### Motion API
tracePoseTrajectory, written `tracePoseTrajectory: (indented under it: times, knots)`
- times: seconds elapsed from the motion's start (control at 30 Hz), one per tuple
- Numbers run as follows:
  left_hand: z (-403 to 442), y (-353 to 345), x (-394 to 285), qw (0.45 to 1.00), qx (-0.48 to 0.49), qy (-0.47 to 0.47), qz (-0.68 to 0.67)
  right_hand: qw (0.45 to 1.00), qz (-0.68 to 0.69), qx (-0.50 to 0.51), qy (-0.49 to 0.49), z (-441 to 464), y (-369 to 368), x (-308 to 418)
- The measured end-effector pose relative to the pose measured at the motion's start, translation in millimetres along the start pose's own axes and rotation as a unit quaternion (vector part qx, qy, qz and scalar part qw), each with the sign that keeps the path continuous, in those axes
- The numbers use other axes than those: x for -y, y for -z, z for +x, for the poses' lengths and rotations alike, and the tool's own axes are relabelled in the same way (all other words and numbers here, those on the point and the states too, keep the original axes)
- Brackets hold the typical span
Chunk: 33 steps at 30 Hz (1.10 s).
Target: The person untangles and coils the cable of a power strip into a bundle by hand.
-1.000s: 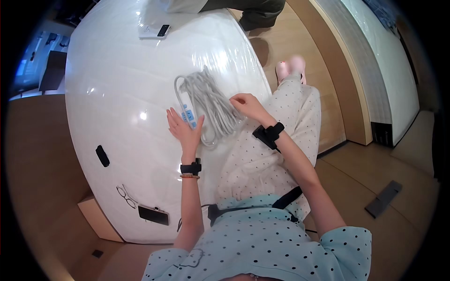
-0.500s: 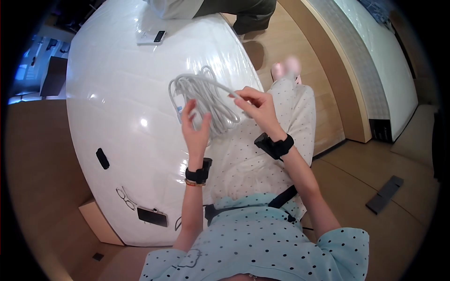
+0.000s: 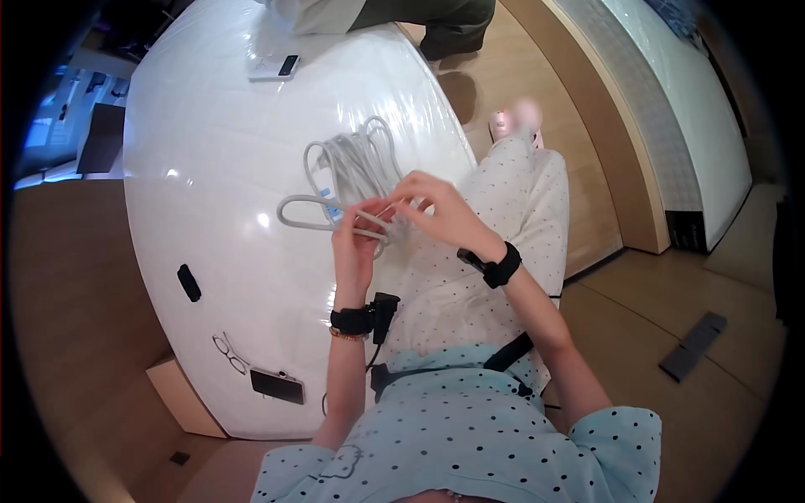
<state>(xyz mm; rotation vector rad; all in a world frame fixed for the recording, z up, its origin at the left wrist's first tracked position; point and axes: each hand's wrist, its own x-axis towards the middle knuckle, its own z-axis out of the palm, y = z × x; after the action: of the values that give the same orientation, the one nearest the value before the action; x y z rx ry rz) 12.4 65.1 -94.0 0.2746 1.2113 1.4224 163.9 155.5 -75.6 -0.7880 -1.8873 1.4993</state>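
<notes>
A bundle of grey-white cable [image 3: 356,159] lies on the plastic-covered mattress [image 3: 210,151]. Beside its left edge is a white power strip [image 3: 325,194] with blue parts, partly hidden by a cable loop. My left hand [image 3: 356,237] is closed around a doubled length of the cable, whose loop sticks out to the left. Close against it, my right hand [image 3: 438,208] has its fingers pinched on the cable near the bundle's lower right side. The exact fingertip contact is partly hidden.
A white device [image 3: 273,69] lies at the mattress's far side, near a seated person's leg [image 3: 457,25]. Toward the near left are a small black object [image 3: 189,283], glasses [image 3: 229,354] and a phone [image 3: 277,386]. A grey strip [image 3: 693,346] lies on the floor.
Both hands have come together over the bundle's near side. The left hand has closed on the cable, and a loop has been drawn out to the left, across the power strip.
</notes>
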Motion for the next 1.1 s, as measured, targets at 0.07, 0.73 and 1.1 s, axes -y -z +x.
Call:
tracePoseTrajectory:
  times: [0.07,0.73,1.1]
  knots:
    - [-6.7,-6.3,-7.0,0.996,-0.005,0.008,-0.087,0.99,-0.084,-0.08,-0.079,5.3,0.5,-22.8]
    - [-6.7,5.3,-15.0,0.968,0.129,0.079,-0.198,0.987,-0.042,0.03,-0.152,0.0,1.8,-55.5]
    - [-5.3,-27.9,3.6,0.99,-0.004,-0.091,0.11,0.977,-0.194,0.072,0.055,-19.3,-1.0,6.3]
